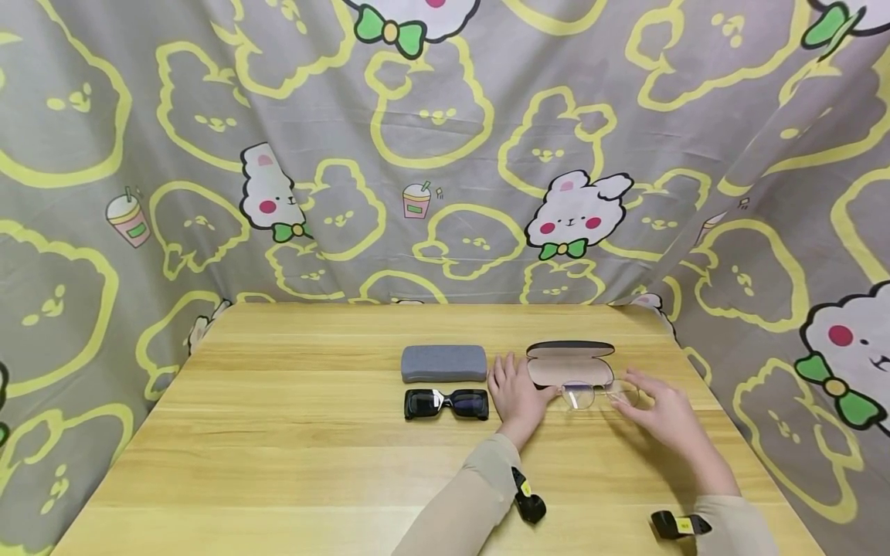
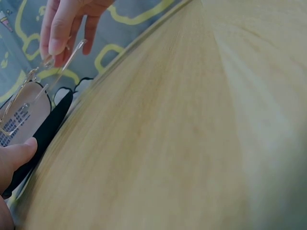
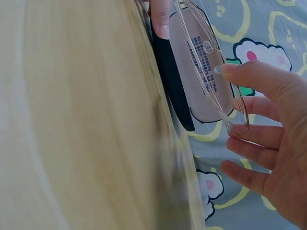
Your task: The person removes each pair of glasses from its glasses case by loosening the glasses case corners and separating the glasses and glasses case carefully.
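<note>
In the head view, clear-lensed eyeglasses (image 1: 579, 395) with a thin frame are held in front of an opened glasses case (image 1: 570, 371), dark outside and pale inside. My right hand (image 1: 662, 409) pinches them at their right side between thumb and fingertips; the right wrist view shows the folded temples. The left hand (image 1: 516, 390) lies at the case's left end with its fingers extended. Its thumb (image 2: 21, 155) rests on the case's dark front edge, seen in the left wrist view. Printed text lines show inside the case in both wrist views.
Left of my left hand stand a closed grey-blue glasses case (image 1: 443, 364) and, just in front of it, black sunglasses (image 1: 446, 405). The wooden table (image 1: 292, 448) ends at a patterned curtain (image 1: 445, 154) behind. A black band device sits on each wrist.
</note>
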Action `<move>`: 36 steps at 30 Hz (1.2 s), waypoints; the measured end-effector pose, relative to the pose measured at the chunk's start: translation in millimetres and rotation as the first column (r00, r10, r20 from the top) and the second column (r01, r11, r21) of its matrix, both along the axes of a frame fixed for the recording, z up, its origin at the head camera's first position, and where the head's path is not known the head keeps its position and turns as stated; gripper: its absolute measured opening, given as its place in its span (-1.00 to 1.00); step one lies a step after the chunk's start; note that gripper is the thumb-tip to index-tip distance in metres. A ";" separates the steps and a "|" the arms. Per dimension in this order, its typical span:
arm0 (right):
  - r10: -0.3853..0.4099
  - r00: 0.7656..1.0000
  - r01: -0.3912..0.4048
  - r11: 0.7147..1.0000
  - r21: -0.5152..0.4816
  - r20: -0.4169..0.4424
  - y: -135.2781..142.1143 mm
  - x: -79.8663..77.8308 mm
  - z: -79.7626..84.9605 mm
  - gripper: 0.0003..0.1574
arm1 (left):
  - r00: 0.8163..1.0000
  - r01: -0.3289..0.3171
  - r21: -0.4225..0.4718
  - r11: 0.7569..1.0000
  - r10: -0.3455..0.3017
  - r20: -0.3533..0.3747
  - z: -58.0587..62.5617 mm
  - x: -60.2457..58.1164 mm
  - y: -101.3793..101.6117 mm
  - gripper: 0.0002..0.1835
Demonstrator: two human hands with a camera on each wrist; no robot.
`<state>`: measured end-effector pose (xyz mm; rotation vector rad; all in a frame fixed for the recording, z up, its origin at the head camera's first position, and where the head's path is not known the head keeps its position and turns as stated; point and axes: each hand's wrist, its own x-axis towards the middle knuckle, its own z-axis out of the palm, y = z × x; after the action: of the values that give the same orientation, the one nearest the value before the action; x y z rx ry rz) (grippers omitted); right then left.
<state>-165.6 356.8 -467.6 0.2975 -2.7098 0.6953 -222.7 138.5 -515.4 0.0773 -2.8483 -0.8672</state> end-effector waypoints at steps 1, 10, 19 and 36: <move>-0.001 1.000 0.001 1.000 -0.002 0.001 0.0 0.4 -0.6 -0.31 | 1.000 0.002 0.006 1.000 -0.002 0.000 0.0 0.0 0.0 -0.13; 0.002 0.999 -0.001 1.000 -0.018 0.041 -1.8 3.7 -5.0 -0.31 | 1.000 0.006 0.029 1.000 -0.006 0.002 -1.9 -1.2 0.0 -0.14; 0.005 0.998 -0.005 1.000 -0.004 0.065 -3.7 4.5 -4.4 -0.33 | 1.000 0.017 0.015 1.000 -0.017 0.013 -4.1 -2.8 -2.1 -0.08; 0.034 0.993 -0.034 0.999 0.004 0.117 -3.0 4.0 -11.3 -0.32 | 0.999 0.015 0.033 0.999 -0.016 0.028 -2.4 -2.3 0.1 -0.07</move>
<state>-161.6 353.8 -478.8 0.3142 -2.8238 0.7364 -225.0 138.6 -517.8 0.0721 -2.8650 -0.9228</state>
